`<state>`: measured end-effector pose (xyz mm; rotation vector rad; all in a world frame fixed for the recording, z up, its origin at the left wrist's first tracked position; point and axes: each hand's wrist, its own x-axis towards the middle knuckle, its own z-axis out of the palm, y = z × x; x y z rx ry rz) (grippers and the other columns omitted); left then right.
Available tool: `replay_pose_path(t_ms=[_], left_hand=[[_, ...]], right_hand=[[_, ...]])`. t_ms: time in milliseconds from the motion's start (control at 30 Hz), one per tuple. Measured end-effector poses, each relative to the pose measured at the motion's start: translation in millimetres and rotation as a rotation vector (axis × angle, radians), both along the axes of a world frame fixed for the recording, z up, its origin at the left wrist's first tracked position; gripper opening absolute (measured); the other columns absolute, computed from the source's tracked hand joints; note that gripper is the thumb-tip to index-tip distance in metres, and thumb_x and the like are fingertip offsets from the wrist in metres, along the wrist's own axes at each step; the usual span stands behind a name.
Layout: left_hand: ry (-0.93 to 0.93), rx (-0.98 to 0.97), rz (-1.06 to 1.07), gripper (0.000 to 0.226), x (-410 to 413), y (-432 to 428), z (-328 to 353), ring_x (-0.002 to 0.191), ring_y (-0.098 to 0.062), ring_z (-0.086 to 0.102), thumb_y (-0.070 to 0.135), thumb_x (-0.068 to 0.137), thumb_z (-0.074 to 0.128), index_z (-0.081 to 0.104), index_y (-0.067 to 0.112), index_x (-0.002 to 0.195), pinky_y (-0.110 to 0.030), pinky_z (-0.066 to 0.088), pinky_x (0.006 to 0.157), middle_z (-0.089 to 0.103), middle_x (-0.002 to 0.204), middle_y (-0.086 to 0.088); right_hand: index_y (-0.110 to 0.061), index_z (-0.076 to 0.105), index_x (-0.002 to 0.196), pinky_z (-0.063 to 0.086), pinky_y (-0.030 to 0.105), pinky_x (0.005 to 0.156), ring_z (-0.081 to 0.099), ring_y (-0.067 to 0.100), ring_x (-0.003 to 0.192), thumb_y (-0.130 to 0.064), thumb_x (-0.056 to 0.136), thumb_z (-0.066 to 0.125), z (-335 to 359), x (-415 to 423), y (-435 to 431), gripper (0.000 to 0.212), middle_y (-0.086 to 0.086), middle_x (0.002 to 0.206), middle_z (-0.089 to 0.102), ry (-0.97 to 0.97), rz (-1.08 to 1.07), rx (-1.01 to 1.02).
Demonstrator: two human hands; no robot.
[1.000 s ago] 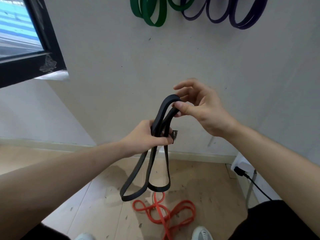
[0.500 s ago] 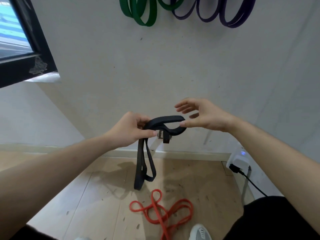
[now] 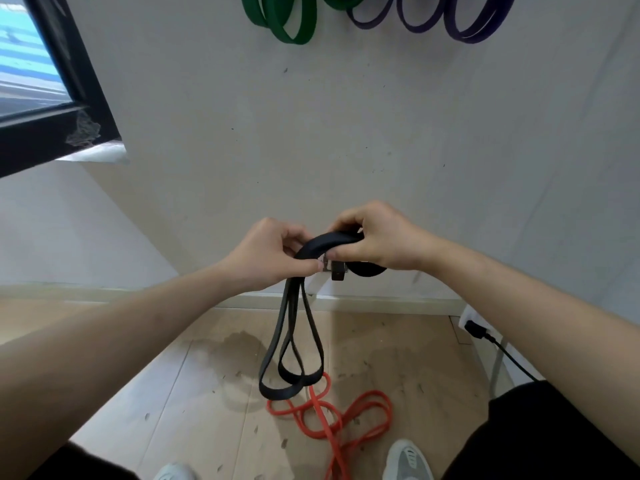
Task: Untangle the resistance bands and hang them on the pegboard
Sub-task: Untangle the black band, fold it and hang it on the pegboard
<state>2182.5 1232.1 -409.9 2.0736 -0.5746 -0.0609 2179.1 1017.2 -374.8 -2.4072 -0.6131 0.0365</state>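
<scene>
Left hand (image 3: 273, 254) is pinching the black band (image 3: 322, 241) right where its strands bunch up. Right hand (image 3: 377, 240) is curled round the arch of band just beside it, so both hands are clamped on the same band and nearly touching. The rest dangles in 2 or 3 loops in front of the wall. The lowest loop is on or just above the tangled orange band (image 3: 334, 427) on the floor (image 3: 173, 393), can't tell which. Green bands (image 3: 298, 38) and purple bands (image 3: 467, 37) already hang up top.

My guess is it's flat rubber: light, floppy, grippy rather than slick, and keen to twist on itself. I'd hold the top bend and let the loops fall free before hooking it.
</scene>
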Motion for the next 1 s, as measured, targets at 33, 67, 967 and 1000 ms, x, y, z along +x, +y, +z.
replay_pose_path(t_ms=[33, 67, 967, 1000], left_hand=[[-0.001, -0.002, 0.0, 0.011, -0.7, -1.7, -1.9, 0.074, -0.022, 0.072, 0.011, 0.079, 0.084, 0.076, 0.012, 0.086, -0.04, 0.057, 0.079, 0.076, 0.078, -0.007], [0.003, 0.006, -0.005, 0.01, -2.0, -3.4, -4.5, 0.074, -0.023, 0.072, 0.011, 0.078, 0.083, 0.075, 0.011, 0.084, -0.042, 0.057, 0.08, 0.075, 0.079, -0.01], [0.033, -0.196, -0.004, 0.013, -7.0, -20.1, 16.8, 0.077, -0.006, 0.069, 0.01, 0.087, 0.077, 0.076, 0.02, 0.094, -0.017, 0.052, 0.075, 0.075, 0.078, 0.009], [0.034, -0.19, -0.01, 0.013, -7.6, -21.4, 17.0, 0.077, -0.005, 0.069, 0.009, 0.087, 0.077, 0.076, 0.019, 0.095, -0.016, 0.052, 0.075, 0.075, 0.079, 0.009]], right_hand=[[-0.019, 0.076, 0.094, 0.058, 0.038, 0.076, 0.072, 0.019, 0.077, -0.023, 0.083, 0.08, 3.2, -1.2, -0.8, 0.013, 0.003, 0.082, 0.076, -0.002, 0.004, 0.049], [-0.017, 0.076, 0.095, 0.056, 0.037, 0.079, 0.071, 0.02, 0.08, -0.021, 0.083, 0.08, 6.1, -1.6, -1.6, 0.013, 0.005, 0.085, 0.076, -0.007, 0.004, 0.106], [-0.024, 0.06, 0.131, 0.051, 0.021, 0.093, 0.064, 0.011, 0.114, -0.026, 0.085, 0.08, -25.1, 14.7, -49.3, 0.051, -0.004, 0.125, 0.067, 0.399, 0.034, 0.003], [-0.025, 0.059, 0.131, 0.053, 0.022, 0.091, 0.065, 0.011, 0.114, -0.025, 0.084, 0.081, -19.5, 12.2, -41.7, 0.052, -0.004, 0.124, 0.068, 0.39, 0.05, 0.087]])
